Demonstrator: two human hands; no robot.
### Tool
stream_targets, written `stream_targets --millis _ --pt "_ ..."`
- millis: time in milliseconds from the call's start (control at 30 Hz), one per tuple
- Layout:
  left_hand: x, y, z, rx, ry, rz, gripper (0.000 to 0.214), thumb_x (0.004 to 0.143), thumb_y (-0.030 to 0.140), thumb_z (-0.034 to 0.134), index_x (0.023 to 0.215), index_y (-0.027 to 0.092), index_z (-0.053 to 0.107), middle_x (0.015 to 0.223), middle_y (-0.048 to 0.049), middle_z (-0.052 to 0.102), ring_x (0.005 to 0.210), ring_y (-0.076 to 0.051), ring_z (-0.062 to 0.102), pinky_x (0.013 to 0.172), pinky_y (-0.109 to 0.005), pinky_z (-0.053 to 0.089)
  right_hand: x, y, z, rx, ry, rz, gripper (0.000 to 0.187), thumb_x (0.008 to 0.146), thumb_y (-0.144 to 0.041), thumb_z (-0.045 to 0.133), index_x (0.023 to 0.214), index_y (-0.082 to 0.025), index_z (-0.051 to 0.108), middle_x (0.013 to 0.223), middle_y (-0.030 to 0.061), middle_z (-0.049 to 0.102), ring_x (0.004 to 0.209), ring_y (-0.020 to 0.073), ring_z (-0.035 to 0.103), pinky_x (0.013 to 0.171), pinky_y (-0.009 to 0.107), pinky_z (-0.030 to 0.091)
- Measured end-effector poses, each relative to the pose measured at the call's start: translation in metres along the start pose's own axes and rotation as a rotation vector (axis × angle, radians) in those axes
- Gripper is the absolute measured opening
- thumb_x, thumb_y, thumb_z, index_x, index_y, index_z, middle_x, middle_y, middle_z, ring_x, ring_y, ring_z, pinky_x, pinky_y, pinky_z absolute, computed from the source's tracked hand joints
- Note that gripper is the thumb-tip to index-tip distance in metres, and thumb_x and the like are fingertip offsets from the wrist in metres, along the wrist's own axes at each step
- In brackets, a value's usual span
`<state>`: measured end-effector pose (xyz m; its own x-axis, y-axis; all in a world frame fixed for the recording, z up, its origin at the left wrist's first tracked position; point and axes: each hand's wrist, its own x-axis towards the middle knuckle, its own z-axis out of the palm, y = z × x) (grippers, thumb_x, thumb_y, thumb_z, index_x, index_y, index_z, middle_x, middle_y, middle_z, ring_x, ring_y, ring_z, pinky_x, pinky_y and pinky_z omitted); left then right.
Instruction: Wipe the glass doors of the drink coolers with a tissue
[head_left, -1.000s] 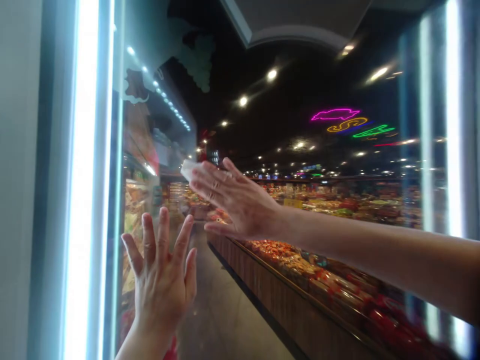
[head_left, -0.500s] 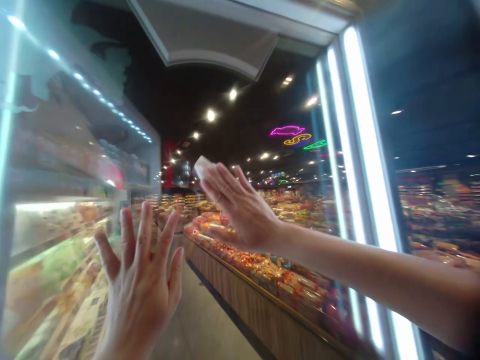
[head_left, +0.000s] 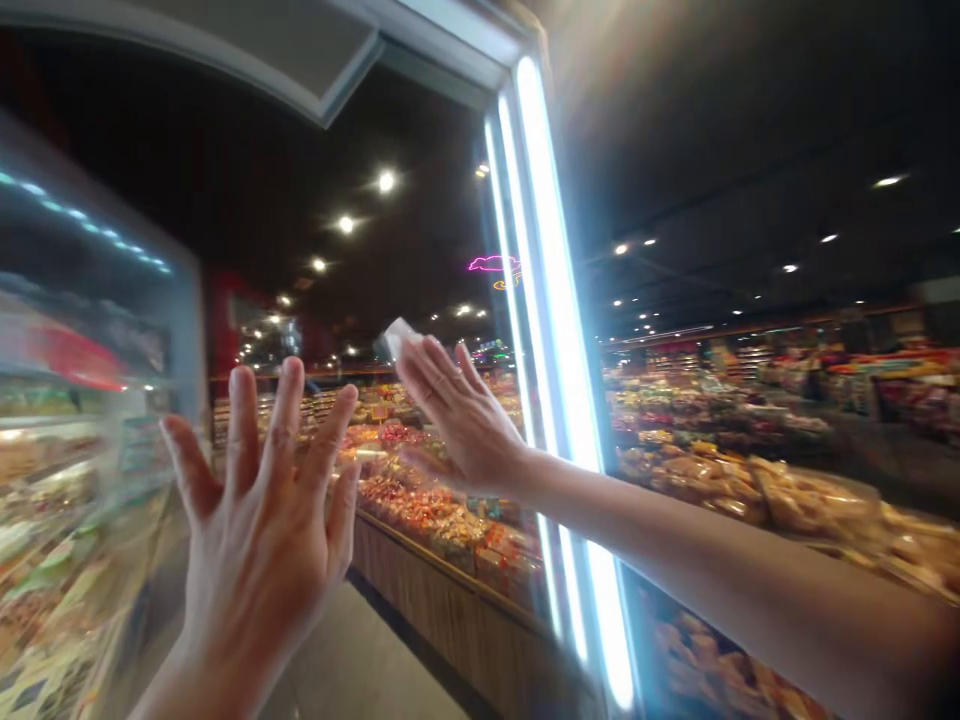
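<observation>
My left hand [head_left: 259, 510] is raised with its fingers spread wide and nothing in it. It faces what looks like a clear pane [head_left: 420, 130]; whether the palm touches it I cannot tell. To its right, my right hand [head_left: 465, 420] is stretched forward, fingers nearly straight and tilted to the left. A small white cloth [head_left: 399, 334], possibly a tissue, pokes out past its fingertips, pressed flat under them. Most of the cloth is hidden behind the fingers.
Bright vertical light tubes [head_left: 566, 290] run along a frame at the right. A long wood-sided counter [head_left: 442, 610] heaped with packaged goods stands beyond. Lit shelves [head_left: 45, 600] line the left, more bagged goods [head_left: 810, 490] the right. Floor [head_left: 360, 650] shows between.
My view has turned to the right, so the frame, lights and counters have slid left. Both hands stay raised; the right still has the white cloth under its fingers.
</observation>
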<state>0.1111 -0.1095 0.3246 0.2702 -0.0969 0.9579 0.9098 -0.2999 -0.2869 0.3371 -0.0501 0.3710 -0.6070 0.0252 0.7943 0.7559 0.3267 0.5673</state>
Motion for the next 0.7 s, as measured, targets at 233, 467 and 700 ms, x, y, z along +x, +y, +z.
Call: stream_targets --millis 233,467,700 --pt "0.021 0.043 0.031 -0.065 0.023 0.049 0.078 0.094 0.024 0.061 0.161 0.040 0.023 0.173 -0.0018 0.016 0.160 -0.034 0.009 0.128 -0.068 -0.004 -0.040 0.037 -0.001 0.008 0.007 0.035 0.100 0.101 -0.061 0.044 0.161 -0.016 -0.023 0.174 0.0102 0.005 0.161 0.0280 -0.002 0.131 0.057 0.015" --pt "0.021 0.060 0.047 -0.028 -0.008 0.076 0.080 0.094 0.021 0.061 0.162 0.037 0.022 0.173 -0.0038 0.018 0.160 -0.032 0.010 0.129 -0.067 -0.001 -0.059 0.052 0.003 0.079 0.122 0.221 0.091 0.104 -0.055 0.039 0.161 -0.021 -0.023 0.175 0.0085 0.000 0.161 0.0296 -0.003 0.129 0.063 0.017" --pt "0.019 0.050 0.042 0.032 -0.057 0.080 0.076 0.096 0.022 0.058 0.162 0.035 0.023 0.172 -0.0052 0.018 0.161 -0.032 0.008 0.129 -0.068 -0.001 -0.053 0.050 0.005 0.043 0.124 0.233 0.089 0.104 -0.051 0.039 0.161 -0.020 -0.022 0.175 0.0083 0.003 0.161 0.0298 -0.001 0.130 0.061 0.017"
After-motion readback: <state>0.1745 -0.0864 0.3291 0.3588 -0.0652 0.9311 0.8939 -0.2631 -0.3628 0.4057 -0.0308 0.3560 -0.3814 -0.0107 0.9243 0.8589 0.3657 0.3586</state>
